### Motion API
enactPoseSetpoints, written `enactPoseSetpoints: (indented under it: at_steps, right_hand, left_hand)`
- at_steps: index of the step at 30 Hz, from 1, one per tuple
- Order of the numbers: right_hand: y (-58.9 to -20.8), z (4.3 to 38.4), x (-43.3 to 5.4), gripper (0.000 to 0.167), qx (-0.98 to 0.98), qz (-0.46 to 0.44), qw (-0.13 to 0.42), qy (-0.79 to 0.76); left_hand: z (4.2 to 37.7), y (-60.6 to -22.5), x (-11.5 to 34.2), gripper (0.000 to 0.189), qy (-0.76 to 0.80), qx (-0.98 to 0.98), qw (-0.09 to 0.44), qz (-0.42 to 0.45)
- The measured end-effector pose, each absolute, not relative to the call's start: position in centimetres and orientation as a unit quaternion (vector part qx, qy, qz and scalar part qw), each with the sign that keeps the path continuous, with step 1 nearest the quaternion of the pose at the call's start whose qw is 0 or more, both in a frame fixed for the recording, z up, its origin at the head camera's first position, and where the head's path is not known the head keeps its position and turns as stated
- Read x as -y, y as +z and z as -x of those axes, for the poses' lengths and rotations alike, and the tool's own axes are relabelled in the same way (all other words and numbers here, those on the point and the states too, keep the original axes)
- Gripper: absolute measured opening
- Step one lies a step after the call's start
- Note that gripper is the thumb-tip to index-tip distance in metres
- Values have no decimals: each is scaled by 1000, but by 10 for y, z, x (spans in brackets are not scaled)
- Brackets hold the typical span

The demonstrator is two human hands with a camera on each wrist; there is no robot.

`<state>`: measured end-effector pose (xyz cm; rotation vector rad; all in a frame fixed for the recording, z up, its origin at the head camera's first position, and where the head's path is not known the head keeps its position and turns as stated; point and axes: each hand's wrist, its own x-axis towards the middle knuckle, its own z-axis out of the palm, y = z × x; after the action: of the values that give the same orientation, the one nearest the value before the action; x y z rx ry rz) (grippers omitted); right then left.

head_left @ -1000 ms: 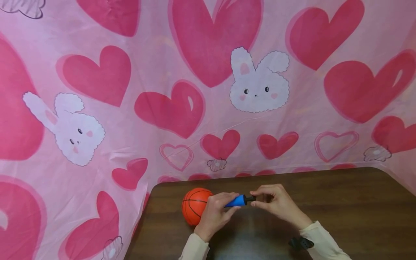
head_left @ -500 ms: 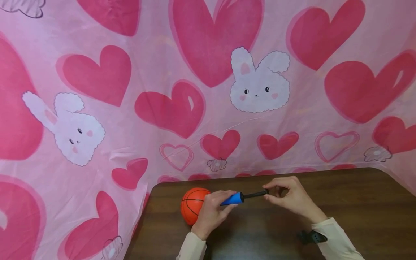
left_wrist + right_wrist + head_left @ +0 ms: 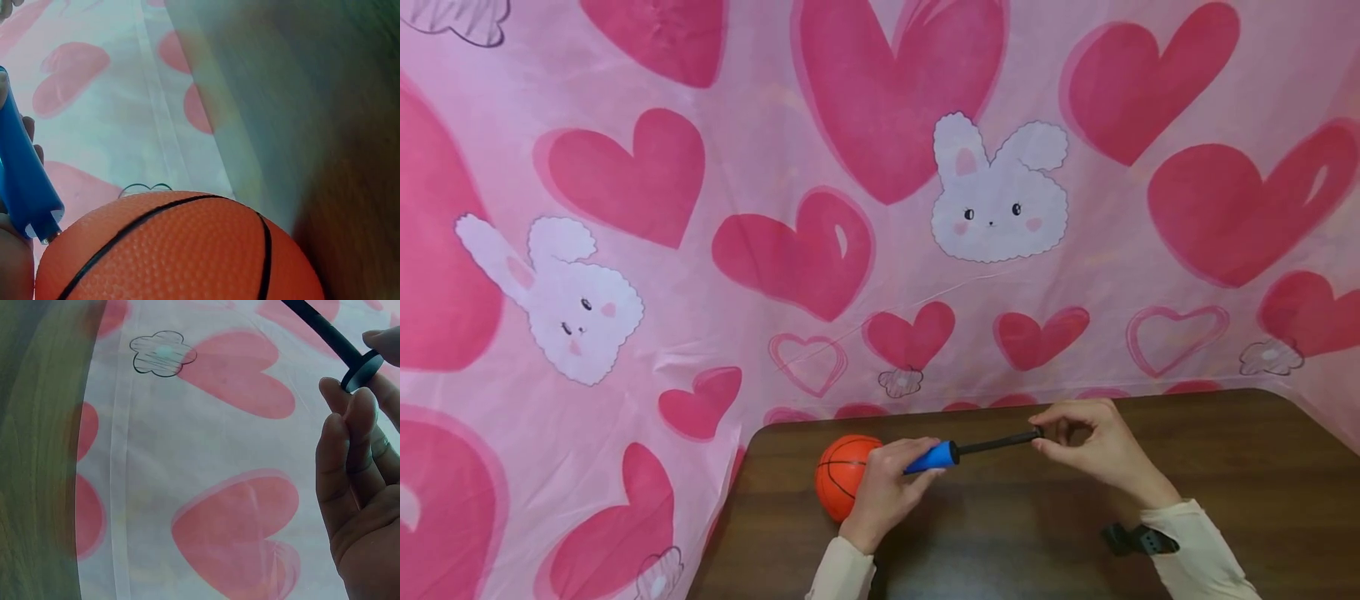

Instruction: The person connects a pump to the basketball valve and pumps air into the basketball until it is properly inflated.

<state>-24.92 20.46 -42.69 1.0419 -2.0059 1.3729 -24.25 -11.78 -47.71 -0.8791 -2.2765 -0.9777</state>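
A small blue hand pump [image 3: 934,457] points its nozzle end at an orange ball with black basketball lines [image 3: 842,477]. My left hand [image 3: 883,492] grips the blue barrel beside the ball. In the left wrist view the pump's lower end [image 3: 37,219] meets the ball's surface [image 3: 175,256]. The black plunger rod [image 3: 996,443] stands far out of the barrel. Its round end disc [image 3: 364,372] is pinched between the thumb and fingers of my right hand [image 3: 1093,442].
Everything is over a dark brown wooden table [image 3: 1240,492] with rounded corners. Behind it and on the left hangs a pink cloth [image 3: 760,100] printed with hearts and rabbits. A black strap [image 3: 1142,540] sits at the right wrist.
My right hand has moved right and slightly away, drawing the black rod out of the blue barrel. The left hand and the ball have shifted only slightly left.
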Motion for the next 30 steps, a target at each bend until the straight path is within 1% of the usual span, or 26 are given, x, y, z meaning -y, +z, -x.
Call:
enactPoseSetpoints:
  at_steps: [7,11,15,21,26,30]
  right_hand:
    - [-421,251,-205,44,737,-377,249,503]
    - [-423,252,-198,45,727,-383,261,506]
    - [-437,247,-179,43,718,-388,255,519]
    - [-462,242,-146,38,716,-383,224,539]
    - [-472,242,-134,35,718,-378,231,536]
    - [-472,244,-133,36,712,-387,248,531]
  left_hand:
    - [247,-473,114,47,-378,826,264,324]
    - [246,-473,114,47,-378,827,260,325]
    - [238,-480,118,43,-374,836,242,320]
    - [229,-489,121,41,-362,841,249,314]
    - [234,-489,114,41,-348,829,263,349]
    - [237,-487,110,42,-344,826,268,356]
